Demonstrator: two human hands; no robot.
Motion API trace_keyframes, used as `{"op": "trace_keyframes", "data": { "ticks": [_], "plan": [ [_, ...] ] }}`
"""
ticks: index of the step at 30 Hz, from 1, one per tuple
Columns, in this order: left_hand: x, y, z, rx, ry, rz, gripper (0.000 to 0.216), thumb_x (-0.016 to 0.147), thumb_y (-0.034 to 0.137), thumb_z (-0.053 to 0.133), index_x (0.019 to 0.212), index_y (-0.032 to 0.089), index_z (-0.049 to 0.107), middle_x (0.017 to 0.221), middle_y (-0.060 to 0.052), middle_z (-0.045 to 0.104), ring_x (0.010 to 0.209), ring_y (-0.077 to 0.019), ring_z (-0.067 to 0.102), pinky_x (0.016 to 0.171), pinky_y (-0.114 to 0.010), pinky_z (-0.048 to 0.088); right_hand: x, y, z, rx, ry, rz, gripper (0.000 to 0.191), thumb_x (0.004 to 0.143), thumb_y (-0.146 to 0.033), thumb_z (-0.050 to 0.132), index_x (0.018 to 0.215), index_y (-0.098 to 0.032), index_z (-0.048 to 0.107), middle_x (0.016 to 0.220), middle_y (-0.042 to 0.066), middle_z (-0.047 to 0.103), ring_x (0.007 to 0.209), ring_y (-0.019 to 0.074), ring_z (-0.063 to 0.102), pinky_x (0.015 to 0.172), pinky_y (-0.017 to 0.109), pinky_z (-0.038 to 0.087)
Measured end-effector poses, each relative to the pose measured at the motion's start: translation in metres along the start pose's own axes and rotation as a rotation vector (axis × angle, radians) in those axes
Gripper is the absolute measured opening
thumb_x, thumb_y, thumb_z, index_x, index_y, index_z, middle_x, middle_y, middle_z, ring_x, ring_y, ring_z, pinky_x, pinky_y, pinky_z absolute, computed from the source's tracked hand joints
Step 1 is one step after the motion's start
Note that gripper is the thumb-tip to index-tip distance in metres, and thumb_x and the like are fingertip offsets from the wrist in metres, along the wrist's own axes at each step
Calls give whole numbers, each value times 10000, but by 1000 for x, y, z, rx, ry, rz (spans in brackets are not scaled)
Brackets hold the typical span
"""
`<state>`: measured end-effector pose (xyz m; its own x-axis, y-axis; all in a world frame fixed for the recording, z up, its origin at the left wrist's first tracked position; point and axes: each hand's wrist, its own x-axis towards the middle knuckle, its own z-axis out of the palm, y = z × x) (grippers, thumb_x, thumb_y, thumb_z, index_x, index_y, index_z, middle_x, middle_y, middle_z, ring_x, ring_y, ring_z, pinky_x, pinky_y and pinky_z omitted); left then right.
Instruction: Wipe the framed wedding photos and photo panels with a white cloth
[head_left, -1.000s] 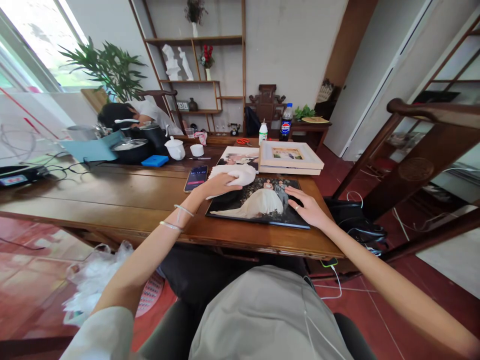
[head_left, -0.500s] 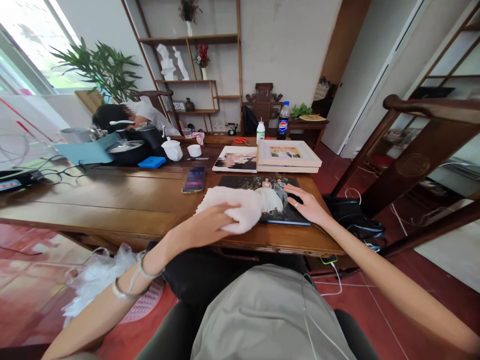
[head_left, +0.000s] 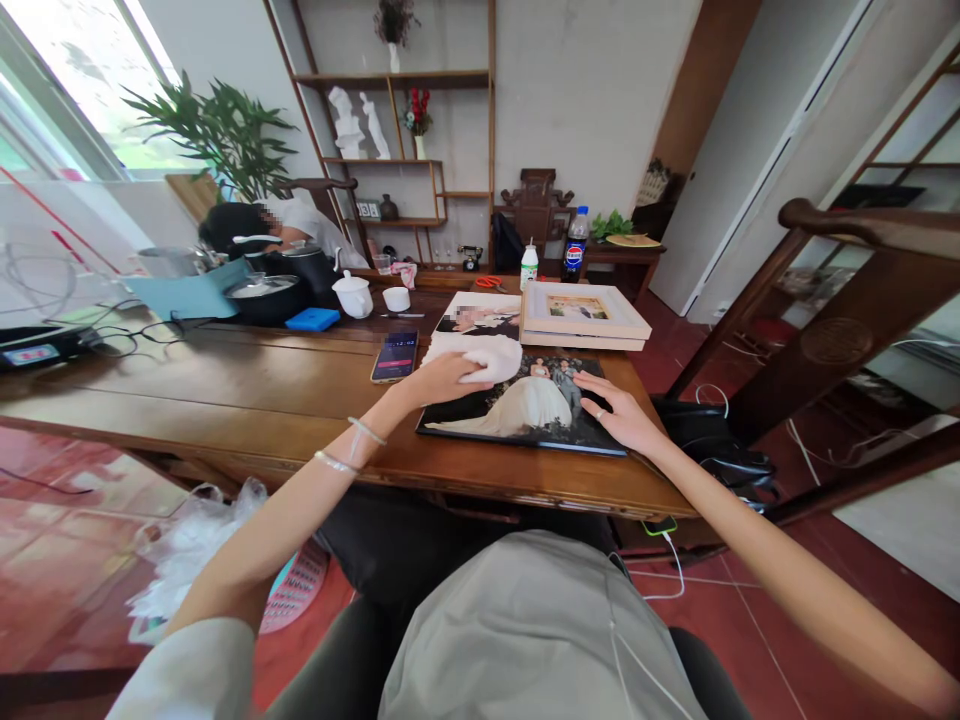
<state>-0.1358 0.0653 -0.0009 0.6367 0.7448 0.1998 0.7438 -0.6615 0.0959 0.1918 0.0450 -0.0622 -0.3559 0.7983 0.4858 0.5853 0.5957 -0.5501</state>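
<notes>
A dark wedding photo panel (head_left: 517, 420) with a couple on it lies flat near the table's front edge. My left hand (head_left: 450, 378) is closed on a fluffy white cloth (head_left: 499, 358), which covers the panel's far left corner. On the panel's right side rests my right hand (head_left: 619, 412), fingers stretched out and holding nothing. Just left of the cloth lies a phone (head_left: 395, 357) with its screen lit.
Behind the panel are another photo print (head_left: 480, 316) and stacked white frames (head_left: 589, 318). Farther back stand a cola bottle (head_left: 576, 245), a small white bottle (head_left: 529, 265) and red scissors (head_left: 489, 282). A white teapot (head_left: 352, 296) and a blue block (head_left: 312, 319) are to the left.
My left hand has moved the cloth away from me, from the panel's near left part to its far left edge, uncovering the white dress train. My right hand stays on the panel.
</notes>
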Motion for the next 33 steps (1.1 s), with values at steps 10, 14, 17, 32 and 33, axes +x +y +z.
{"op": "trace_keyframes", "data": {
  "ticks": [10,14,17,32,33],
  "plan": [
    [-28,28,6,45,45,59,264,938,255,437,1021,143,661,1115,-126,661,1082,-259,586,966,-389,435,-1,1,1,-20,7,9,348,869,-282,526,1197,-235,635,1332,76,575,1287,246,478,1109,499,339],
    [-73,67,1,35,1,146,229,879,139,488,1003,175,677,1265,-106,597,1281,-256,450,1085,-404,351,-1,0,2,-24,11,14,347,866,-281,527,1192,-241,639,1326,69,582,1284,246,482,1112,492,337],
    [-88,83,-3,14,-29,200,206,869,133,513,977,176,682,1289,-90,586,1322,-236,407,1122,-372,309,-1,0,1,-29,10,12,349,868,-286,524,1197,-246,636,1329,60,580,1286,241,481,1115,485,336],
    [42,20,25,143,37,190,287,943,306,453,1076,115,622,1225,-155,601,1172,-279,538,1007,-417,408,0,4,1,-21,-13,12,367,878,-314,519,1221,-237,623,1341,74,566,1296,252,467,1117,495,329],
    [43,23,25,150,28,157,280,941,297,455,1075,114,620,1236,-161,593,1179,-284,534,1000,-422,414,0,3,1,-21,-11,11,365,878,-312,520,1219,-237,625,1341,74,567,1294,253,469,1116,497,330]
  ]
}}
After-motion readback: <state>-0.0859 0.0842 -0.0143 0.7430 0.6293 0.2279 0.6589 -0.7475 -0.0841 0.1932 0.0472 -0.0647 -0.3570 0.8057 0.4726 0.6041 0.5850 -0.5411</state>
